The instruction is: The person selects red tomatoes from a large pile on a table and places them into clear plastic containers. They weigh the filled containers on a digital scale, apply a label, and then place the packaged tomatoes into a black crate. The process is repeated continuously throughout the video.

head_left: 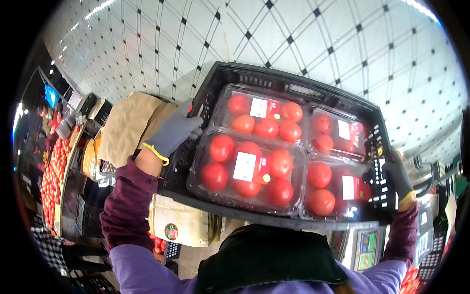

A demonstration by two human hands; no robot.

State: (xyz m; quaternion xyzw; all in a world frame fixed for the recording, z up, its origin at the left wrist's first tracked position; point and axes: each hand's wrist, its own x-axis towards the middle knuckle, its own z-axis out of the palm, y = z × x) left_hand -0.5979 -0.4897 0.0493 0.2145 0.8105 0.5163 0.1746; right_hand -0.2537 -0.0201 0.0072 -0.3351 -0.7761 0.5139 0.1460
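Both my hands, in grey gloves with yellow cuffs, hold a black plastic crate in front of my body, close to the tiled wall. My left hand is closed on the crate's left side, its fingers curled over the rim. At the right end my right hand grips the side, with part of its fingers hidden by the crate. Inside lie several clear lidded packs of red tomatoes with white and red labels: two larger ones, far and near, and two smaller ones, far and near.
A white wall with dark diamond lines rises beyond the crate. Brown paper sheets or bags are stacked at left, above a pale carton. Loose tomatoes and a person are far left. A scale display stands lower right.
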